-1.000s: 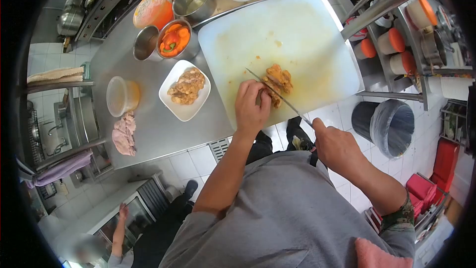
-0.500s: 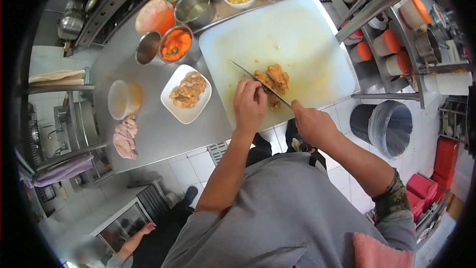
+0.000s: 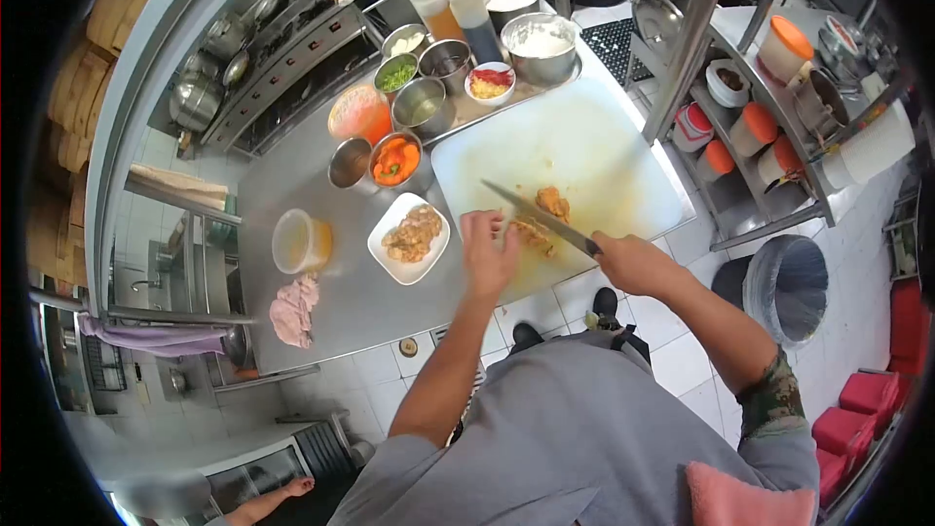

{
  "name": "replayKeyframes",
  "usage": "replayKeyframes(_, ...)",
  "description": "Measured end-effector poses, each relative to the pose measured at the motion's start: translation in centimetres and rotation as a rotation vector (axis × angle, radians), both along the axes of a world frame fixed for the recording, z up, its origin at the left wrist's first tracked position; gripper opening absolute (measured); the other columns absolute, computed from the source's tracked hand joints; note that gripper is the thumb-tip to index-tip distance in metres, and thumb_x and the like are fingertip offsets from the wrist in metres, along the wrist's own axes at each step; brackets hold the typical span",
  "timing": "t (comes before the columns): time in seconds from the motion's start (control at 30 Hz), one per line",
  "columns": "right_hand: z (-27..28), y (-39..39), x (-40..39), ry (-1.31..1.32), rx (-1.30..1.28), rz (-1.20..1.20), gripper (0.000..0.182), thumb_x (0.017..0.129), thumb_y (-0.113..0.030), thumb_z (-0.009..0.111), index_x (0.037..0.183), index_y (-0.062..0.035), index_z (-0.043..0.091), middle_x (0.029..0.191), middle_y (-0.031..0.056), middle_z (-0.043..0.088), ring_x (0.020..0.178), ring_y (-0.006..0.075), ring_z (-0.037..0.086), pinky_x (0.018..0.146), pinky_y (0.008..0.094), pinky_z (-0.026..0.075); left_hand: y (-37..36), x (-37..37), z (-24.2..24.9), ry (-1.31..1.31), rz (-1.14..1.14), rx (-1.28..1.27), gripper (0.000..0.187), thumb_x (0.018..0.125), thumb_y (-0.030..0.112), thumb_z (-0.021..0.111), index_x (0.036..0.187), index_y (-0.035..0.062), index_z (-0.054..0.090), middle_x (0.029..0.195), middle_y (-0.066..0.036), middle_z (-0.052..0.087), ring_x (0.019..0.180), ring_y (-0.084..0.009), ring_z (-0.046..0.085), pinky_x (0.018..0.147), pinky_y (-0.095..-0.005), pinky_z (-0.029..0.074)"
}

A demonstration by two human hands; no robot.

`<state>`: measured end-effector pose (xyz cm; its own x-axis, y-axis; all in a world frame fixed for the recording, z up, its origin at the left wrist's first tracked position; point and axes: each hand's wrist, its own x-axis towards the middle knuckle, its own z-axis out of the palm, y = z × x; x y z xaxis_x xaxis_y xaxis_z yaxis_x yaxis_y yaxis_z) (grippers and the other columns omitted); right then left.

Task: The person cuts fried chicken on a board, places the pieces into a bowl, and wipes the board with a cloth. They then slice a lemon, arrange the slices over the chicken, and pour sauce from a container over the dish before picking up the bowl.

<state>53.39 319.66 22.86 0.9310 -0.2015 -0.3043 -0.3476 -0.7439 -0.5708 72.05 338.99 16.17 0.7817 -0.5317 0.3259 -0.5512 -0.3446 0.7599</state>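
Note:
A large kitchen knife [image 3: 543, 215] is in my right hand [image 3: 633, 264], whose fingers wrap round the handle. Its blade slants up and left over cooked, browned meat [image 3: 552, 204] on the white cutting board [image 3: 604, 127]. Cut pieces [image 3: 532, 237] of the same meat lie just below the blade. To the left of them is my left hand [image 3: 490, 251], thumb and fingers apart, with nothing seen in it. Beside the board stands a white square dish [image 3: 377, 251] bearing more browned meat [image 3: 413, 235].
Behind the dish are a bowl of orange peppers [image 3: 396, 160], several metal pots and squeeze bottles [image 3: 433, 5]. A plastic tub [image 3: 301, 241] and a pink cloth [image 3: 293, 312] lie left. Shelves [image 3: 740, 161] and a lined bin [image 3: 787, 290] stand right. Another person's hand [image 3: 299, 486] shows lower left.
My view has tilted up, showing more of the far counter. The blade has lifted off the meat, which now lies more spread apart. My left hand has drawn back from the meat and loosened.

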Motion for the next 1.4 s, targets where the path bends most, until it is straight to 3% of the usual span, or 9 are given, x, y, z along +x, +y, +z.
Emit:
replayKeyframes(0.1,2.2,-0.9,-5.0,-0.084,0.116,-0.091,0.018,0.103,-0.021,0.052,0.105,-0.0027,0.051,0.072,0.0215,0.064,0.061,0.0403,0.064,0.060,0.0484,0.053,2.2,2.3,1.8,-0.139,-0.192,0.135,0.060,0.080,0.015,0.084,0.131,0.0031,0.055,0.135,-0.022,0.048,0.122,-0.0352,0.055,0.101,-0.0443,0.051)
replayKeyframes(0.23,2.5,1.5,-13.5,0.250,0.624,-0.377,0.017,0.105,-0.019,0.050,0.115,-0.0054,0.054,0.068,0.0018,0.052,0.053,0.0118,0.054,0.047,0.0309,0.048,-0.2,4.4,4.9,-0.264,-0.586,0.356,0.102,0.077,0.043,0.089,0.154,0.0025,0.038,0.164,-0.028,0.023,0.154,-0.0414,0.025,0.123,-0.0520,0.031)
replayKeyframes(0.33,0.1,5.3,-18.4,0.279,0.888,-0.544,0.021,0.107,-0.022,0.052,0.117,-0.0039,0.053,0.068,-0.0005,0.051,0.049,0.0106,0.051,0.045,0.0283,0.047,-1.6,5.7,2.8,-0.243,-0.702,0.485,0.124,0.071,0.060,0.088,0.159,-0.0026,0.027,0.169,-0.028,0.008,0.158,-0.0428,0.012,0.128,-0.0547,0.017)
replayKeyframes(0.63,-2.6,11.2,-13.0,0.226,1.115,-0.599,0.027,0.107,-0.023,0.051,0.128,-0.0054,0.049,0.068,0.0003,0.049,0.049,0.0105,0.050,0.044,0.0274,0.046,-0.7,2.0,-1.2,-0.230,-0.404,0.225,0.114,0.067,0.056,0.092,0.148,-0.0080,0.042,0.167,-0.029,0.018,0.154,-0.0435,0.025,0.124,-0.0532,0.028)
replayKeyframes(0.73,-2.5,12.1,-11.0,0.219,1.135,-0.633,0.030,0.107,-0.023,0.051,0.131,-0.0045,0.048,0.068,0.0001,0.049,0.049,0.0103,0.050,0.044,0.0273,0.046,0.2,1.2,-0.4,-0.037,-0.404,0.219,0.118,0.066,0.052,0.094,0.151,-0.0077,0.037,0.167,-0.029,0.019,0.152,-0.0431,0.030,0.122,-0.0501,0.033)
replayKeyframes(0.93,-2.9,13.6,-10.0,0.217,1.107,-0.681,0.037,0.108,-0.022,0.047,0.140,-0.0039,0.043,0.071,0.0008,0.049,0.050,0.0111,0.050,0.047,0.0277,0.046,-1.5,4.0,-0.3,-0.210,-0.633,0.223,0.127,0.067,0.057,0.091,0.156,-0.0082,0.026,0.162,-0.031,0.030,0.148,-0.0465,0.035,0.121,-0.0487,0.035)
replayKeyframes(1.03,-2.9,13.7,-8.5,0.206,1.120,-0.677,0.037,0.107,-0.022,0.048,0.140,-0.0045,0.044,0.071,0.0005,0.048,0.051,0.0112,0.050,0.047,0.0279,0.046,-1.9,1.4,-1.8,-0.146,-0.490,0.078,0.108,0.071,0.043,0.093,0.153,-0.0012,0.037,0.149,-0.025,0.046,0.136,-0.0417,0.046,0.114,-0.0490,0.040)
replayKeyframes(1.23,-4.2,14.8,-5.7,0.177,1.138,-0.700,0.036,0.107,-0.022,0.049,0.139,-0.0063,0.045,0.071,0.0008,0.048,0.052,0.0109,0.048,0.047,0.0283,0.046,-2.5,-0.3,-3.3,-0.262,-0.235,0.092,0.044,0.081,0.028,0.084,0.111,0.0055,0.062,0.107,-0.015,0.056,0.102,-0.0355,0.055,0.089,-0.0466,0.045)
replayKeyframes(1.4,-3.1,15.1,-3.4,0.218,1.109,-0.593,0.036,0.107,-0.022,0.050,0.138,-0.0060,0.047,0.072,0.0011,0.050,0.052,0.0107,0.048,0.047,0.0289,0.046,1.1,1.8,-1.3,-0.259,-0.084,0.096,0.040,0.082,0.028,0.084,0.108,0.0054,0.064,0.109,-0.015,0.056,0.104,-0.0355,0.055,0.090,-0.0467,0.045)
